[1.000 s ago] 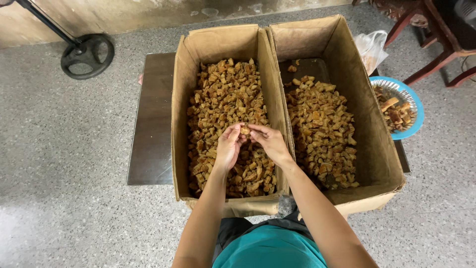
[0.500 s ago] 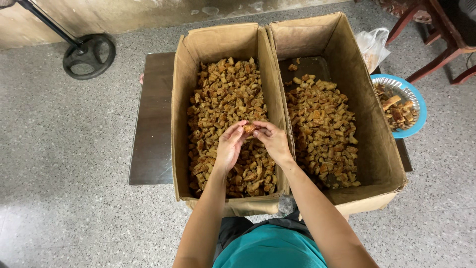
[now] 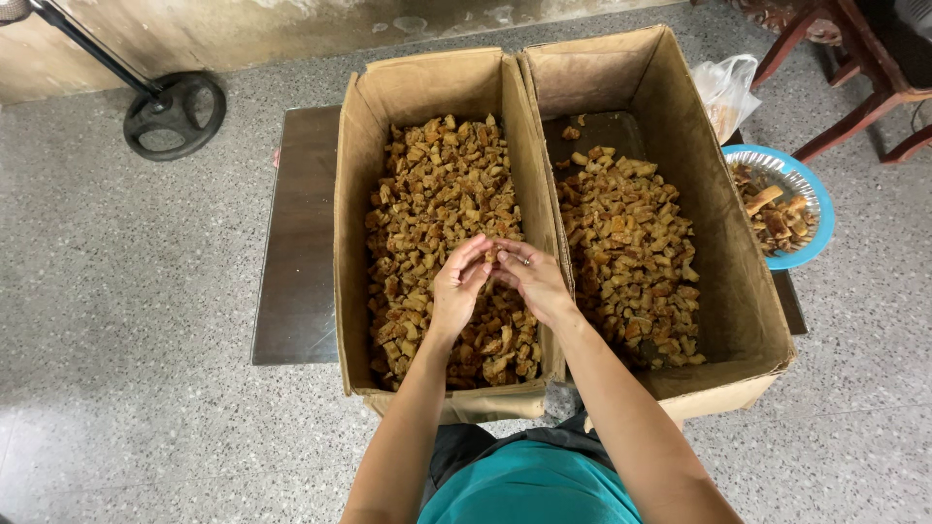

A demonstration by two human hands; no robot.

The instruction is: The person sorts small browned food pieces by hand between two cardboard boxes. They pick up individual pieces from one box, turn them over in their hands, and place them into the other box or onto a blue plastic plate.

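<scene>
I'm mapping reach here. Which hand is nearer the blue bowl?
Right. The right hand is over the left box, beside the wall dividing it from the right box; the blue bowl lies beyond that box. The left hand touches it, on the side farther from the bowl.

Two cardboard boxes (image 3: 442,398) on low table (image 3: 301,243)

Two open brown cardboard boxes side by side, touching, on a dark bench (image 3: 296,243). Left box (image 3: 351,291): long, rectangular, heaped with golden-brown chunks. Right box (image 3: 743,301): same shape, less full, dark bottom showing at far end. Crumpled clear plastic bag (image 3: 723,92) just beyond right box. No labels, signs or screens.
</scene>
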